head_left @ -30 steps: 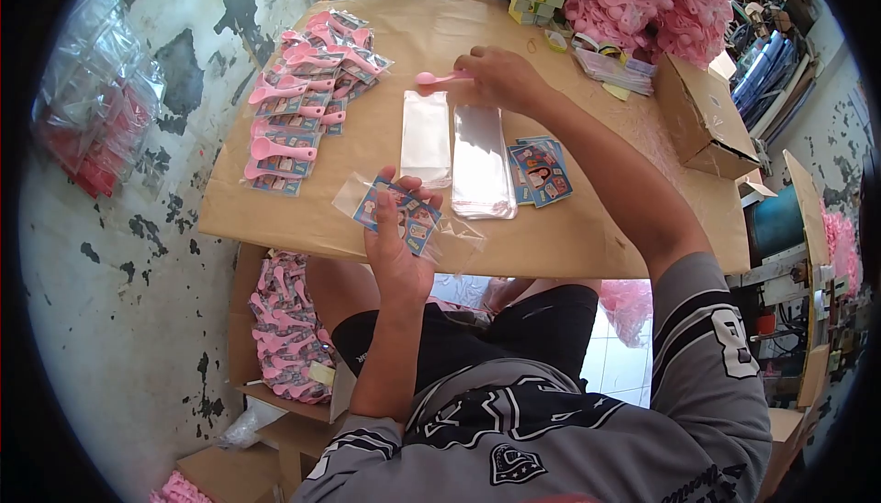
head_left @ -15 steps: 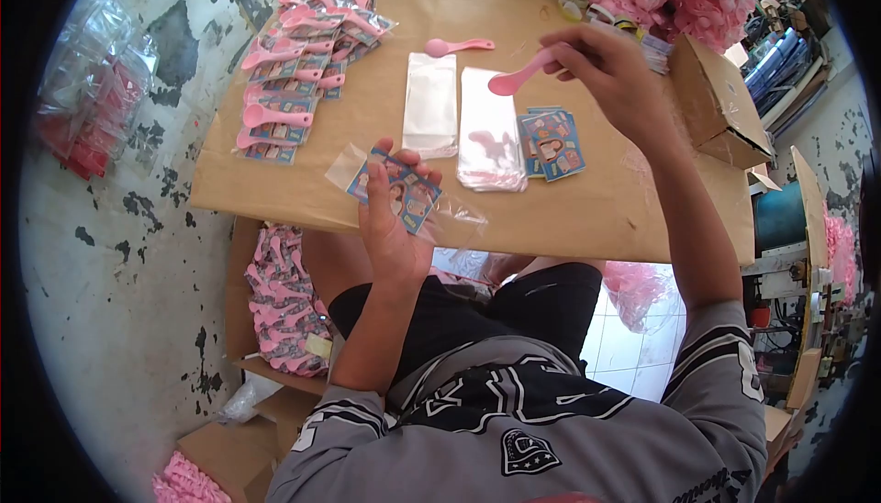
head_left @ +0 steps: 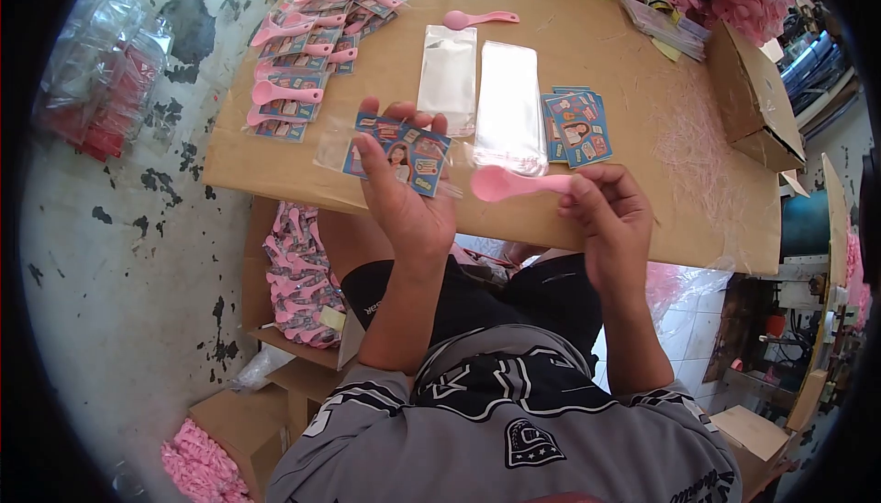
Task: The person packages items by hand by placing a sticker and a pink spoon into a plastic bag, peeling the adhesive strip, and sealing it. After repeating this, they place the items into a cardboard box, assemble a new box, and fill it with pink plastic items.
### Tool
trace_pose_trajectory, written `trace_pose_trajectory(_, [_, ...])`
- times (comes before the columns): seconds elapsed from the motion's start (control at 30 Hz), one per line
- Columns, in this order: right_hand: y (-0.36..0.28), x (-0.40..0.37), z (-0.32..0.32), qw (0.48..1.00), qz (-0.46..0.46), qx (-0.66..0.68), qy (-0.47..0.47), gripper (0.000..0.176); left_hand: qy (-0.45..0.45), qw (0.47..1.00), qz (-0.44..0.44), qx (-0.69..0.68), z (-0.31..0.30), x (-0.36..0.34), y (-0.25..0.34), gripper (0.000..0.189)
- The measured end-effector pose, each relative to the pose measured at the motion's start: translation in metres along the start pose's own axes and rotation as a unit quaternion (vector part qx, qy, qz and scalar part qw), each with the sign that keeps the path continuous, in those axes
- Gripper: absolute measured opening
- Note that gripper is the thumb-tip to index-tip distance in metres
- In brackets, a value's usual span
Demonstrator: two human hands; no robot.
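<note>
Card point(head_left: 401, 154) in clear sleeve point(head_left: 332, 149), left hand point(head_left: 410, 200) gripping it, right point(head_left: 610, 214) pinching spoon point(head_left: 519, 184)

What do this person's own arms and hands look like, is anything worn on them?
The left hand and right hand are bare: no gloves, and no watch or bracelet shows at either wrist. The forearms are uncovered too. The left sleeve and right sleeve are short and grey, with black bands edged in white.
</note>
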State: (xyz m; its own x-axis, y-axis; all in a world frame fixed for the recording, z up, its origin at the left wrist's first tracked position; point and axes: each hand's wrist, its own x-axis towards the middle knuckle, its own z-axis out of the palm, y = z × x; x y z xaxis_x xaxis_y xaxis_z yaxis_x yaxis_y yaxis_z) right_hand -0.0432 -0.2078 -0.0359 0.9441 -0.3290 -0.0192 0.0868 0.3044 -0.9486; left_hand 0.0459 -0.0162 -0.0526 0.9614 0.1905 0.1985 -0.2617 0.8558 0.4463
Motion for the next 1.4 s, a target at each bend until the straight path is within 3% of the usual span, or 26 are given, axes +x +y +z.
trace_pose_trajectory(0.23, [-0.010,-0.007,0.024,0.993,0.061,0.025,-0.095,0.016,-0.025,0.998,-0.039,-0.045,0.014,-0.005,-0.012,0.049])
trace_pose_trajectory(0.33, [-0.004,0.001,0.002,0.994,-0.018,-0.074,-0.082,0.015,-0.020,1.000,-0.010,0.014,0.017,-0.002,-0.008,0.049])
trace_pose_trajectory(0.53, [-0.006,-0.001,0.008,0.994,0.054,0.014,-0.097,0.014,-0.062,0.997,-0.030,0.047,0.028,-0.005,-0.015,0.051])
trace_pose_trajectory(0.63, [-0.008,-0.001,0.009,0.994,0.058,0.013,-0.091,0.014,-0.071,0.996,-0.043,0.035,0.025,-0.004,-0.013,0.053])
trace_pose_trajectory(0.73, [-0.008,-0.003,0.008,0.996,-0.002,-0.064,-0.064,0.014,-0.081,0.996,-0.027,0.029,0.023,-0.002,-0.012,0.052])
trace_pose_trajectory(0.83, [-0.008,-0.008,0.014,0.998,0.006,-0.023,-0.059,0.014,-0.091,0.992,0.007,0.090,0.026,-0.006,-0.014,0.052])
trace_pose_trajectory(0.93, [0.003,-0.008,0.014,0.993,0.052,0.053,-0.097,0.015,-0.096,0.992,-0.022,0.075,0.029,-0.012,-0.017,0.050])
trace_pose_trajectory(1.03, [0.010,-0.006,0.015,0.984,0.083,0.115,-0.108,0.016,-0.064,0.992,-0.101,-0.050,0.023,-0.010,-0.016,0.048])
trace_pose_trajectory(1.1, [0.009,-0.008,0.017,0.989,0.073,0.080,-0.105,0.017,-0.047,0.984,-0.133,-0.109,0.021,-0.008,-0.014,0.046])
trace_pose_trajectory(1.2, [-0.003,-0.011,0.022,0.987,0.059,0.042,-0.142,0.017,-0.056,0.990,-0.108,-0.071,0.021,-0.010,-0.016,0.050])
trace_pose_trajectory(1.33, [-0.013,-0.012,0.031,0.988,0.048,-0.002,-0.144,0.020,-0.068,0.983,-0.154,-0.077,0.028,-0.016,-0.016,0.048])
trace_pose_trajectory(1.4, [0.002,-0.005,0.026,0.990,-0.016,-0.056,-0.128,0.022,-0.077,0.977,-0.177,-0.092,0.030,-0.020,-0.018,0.047])
